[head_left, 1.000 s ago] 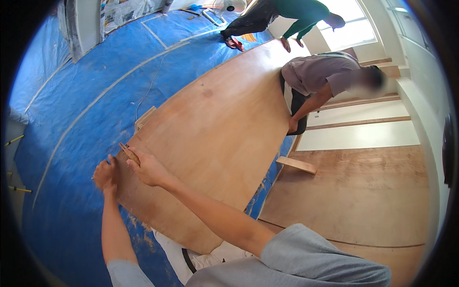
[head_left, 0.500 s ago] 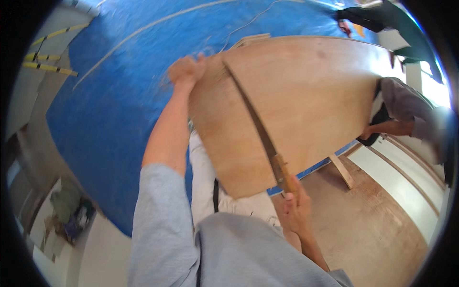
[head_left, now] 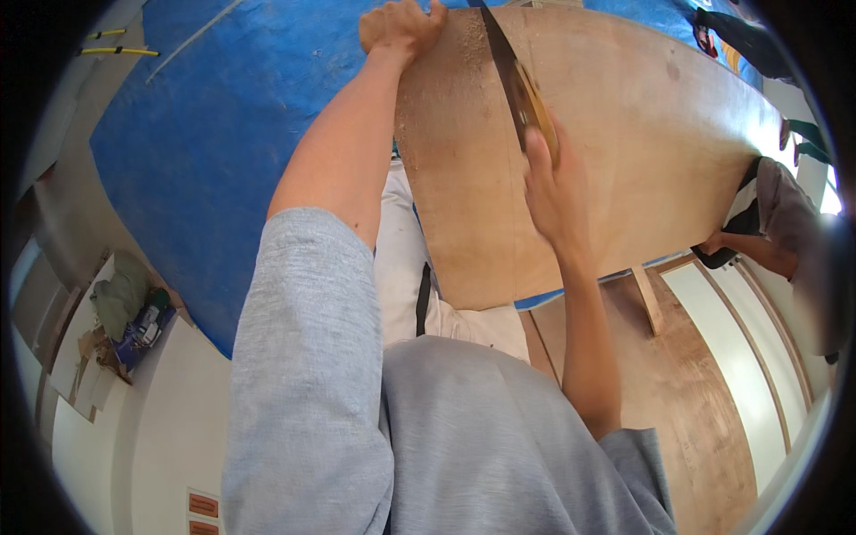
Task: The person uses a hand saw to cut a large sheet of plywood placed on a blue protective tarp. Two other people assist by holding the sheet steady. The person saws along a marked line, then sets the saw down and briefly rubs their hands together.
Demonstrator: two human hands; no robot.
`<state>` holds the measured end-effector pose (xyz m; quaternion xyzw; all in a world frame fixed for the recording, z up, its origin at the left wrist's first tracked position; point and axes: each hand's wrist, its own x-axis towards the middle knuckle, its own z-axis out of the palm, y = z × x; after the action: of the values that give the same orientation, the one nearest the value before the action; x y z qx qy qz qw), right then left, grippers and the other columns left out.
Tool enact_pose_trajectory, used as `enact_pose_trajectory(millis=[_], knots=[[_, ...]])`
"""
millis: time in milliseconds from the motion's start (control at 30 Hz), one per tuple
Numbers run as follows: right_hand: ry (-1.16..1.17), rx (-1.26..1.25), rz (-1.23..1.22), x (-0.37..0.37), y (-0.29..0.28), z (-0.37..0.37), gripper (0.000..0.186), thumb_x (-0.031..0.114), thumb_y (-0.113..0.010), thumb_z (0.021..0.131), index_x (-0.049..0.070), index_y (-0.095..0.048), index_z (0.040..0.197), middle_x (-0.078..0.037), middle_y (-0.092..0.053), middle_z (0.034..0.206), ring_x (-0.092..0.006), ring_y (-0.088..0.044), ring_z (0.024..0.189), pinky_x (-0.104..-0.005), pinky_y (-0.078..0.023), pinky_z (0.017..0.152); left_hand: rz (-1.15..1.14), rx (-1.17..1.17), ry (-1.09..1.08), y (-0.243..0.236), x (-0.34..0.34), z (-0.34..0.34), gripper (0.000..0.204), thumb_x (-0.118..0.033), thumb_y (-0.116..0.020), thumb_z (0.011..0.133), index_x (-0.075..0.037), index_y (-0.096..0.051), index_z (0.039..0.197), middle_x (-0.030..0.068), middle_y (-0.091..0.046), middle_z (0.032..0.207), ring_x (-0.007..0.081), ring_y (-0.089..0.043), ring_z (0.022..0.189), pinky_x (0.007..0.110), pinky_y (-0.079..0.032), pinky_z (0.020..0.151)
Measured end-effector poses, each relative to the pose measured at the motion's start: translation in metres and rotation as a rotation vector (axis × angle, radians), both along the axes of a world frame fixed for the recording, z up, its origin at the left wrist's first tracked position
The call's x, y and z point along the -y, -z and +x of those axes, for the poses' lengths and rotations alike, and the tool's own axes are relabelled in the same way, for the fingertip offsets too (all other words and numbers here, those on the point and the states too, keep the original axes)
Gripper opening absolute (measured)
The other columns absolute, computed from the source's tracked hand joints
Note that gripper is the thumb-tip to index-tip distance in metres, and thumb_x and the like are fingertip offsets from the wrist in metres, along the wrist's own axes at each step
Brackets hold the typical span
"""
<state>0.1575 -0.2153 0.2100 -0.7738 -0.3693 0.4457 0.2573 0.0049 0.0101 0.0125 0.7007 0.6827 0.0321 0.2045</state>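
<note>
Fingers of the left hand (head_left: 401, 28): curled and bunched together at the board's far left corner; their tips are hidden, so I cannot tell whether they pinch the edge.
Fingers of the right hand (head_left: 557, 183): closed around the saw handle (head_left: 537, 107), blurred by motion.
Saw (head_left: 506, 76): slanting over the board near its far left corner, the tip out of view; a long, flat, dark metal blade on a slim, yellowish handle.
Blade trouble: a snagged stroke could make it jump sideways toward the left hand, which is near.
Board (head_left: 606, 134): in front of the person, its near end hiding part of the light trousers (head_left: 401, 241); it could shift or twist if the corner hold is weak.
Board edge: thin wood, likely to splinter if the end sags unsupported.
Board face: broad, tan, smooth and faintly shiny toward the far right, with one curved long side.
Sawdust (head_left: 468, 58): pale, gritty crumbs beside the blade; they may make the surface slippery.
Floor sheet (head_left: 223, 134): blue, lightly creased, perhaps prone to slide.
</note>
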Motion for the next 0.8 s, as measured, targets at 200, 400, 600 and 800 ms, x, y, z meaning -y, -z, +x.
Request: enact_pose_trajectory(millis=[200,400,600,800], knots=[[0.149,-0.014,-0.285,0.101,-0.134,-0.003,0.054,0.029,-0.056,0.105,-0.003,-0.050,0.149,-0.017,-0.066,0.134,-0.0242,-0.062,0.122,-0.0346,-0.045,0.106,-0.068,-0.010,0.007,-0.009,-0.004,0.003,0.068,-0.063,-0.052,0.095,-0.001,-0.080,0.098,0.0249,-0.075,0.106,0.0417,-0.072,0.106,0.051,-0.055,0.096],[-0.113,0.205,0.091,-0.042,-0.005,-0.002,0.049,0.041,-0.050,0.108,0.005,-0.061,0.139,0.000,-0.054,0.069,-0.0099,-0.047,0.052,-0.0288,-0.040,0.051,-0.156,0.014,0.061,-0.007,-0.009,0.004,0.066,-0.058,-0.039,0.096,-0.008,-0.082,0.087,0.0182,-0.078,0.089,0.0338,-0.077,0.090,0.046,-0.059,0.077],[-0.196,0.143,0.125,-0.142,0.104,0.016,0.047,0.041,-0.052,0.107,0.003,-0.062,0.133,-0.009,-0.056,0.077,-0.0227,-0.055,0.068,-0.0369,-0.044,0.061,0.020,-0.014,0.091,-0.006,-0.004,0.007,0.067,-0.058,-0.039,0.096,-0.008,-0.083,0.088,0.0174,-0.078,0.088,0.0345,-0.077,0.085,0.045,-0.060,0.073],[0.059,0.011,-0.210,0.048,-0.068,0.017,0.053,0.032,-0.054,0.109,0.003,-0.048,0.153,0.006,-0.049,0.070,-0.0024,-0.041,0.052,-0.0221,-0.035,0.046,-0.123,0.039,0.053,-0.016,-0.011,0.003,0.068,-0.059,-0.040,0.097,-0.005,-0.082,0.098,0.0250,-0.077,0.097,0.0432,-0.075,0.092,0.051,-0.059,0.082]])
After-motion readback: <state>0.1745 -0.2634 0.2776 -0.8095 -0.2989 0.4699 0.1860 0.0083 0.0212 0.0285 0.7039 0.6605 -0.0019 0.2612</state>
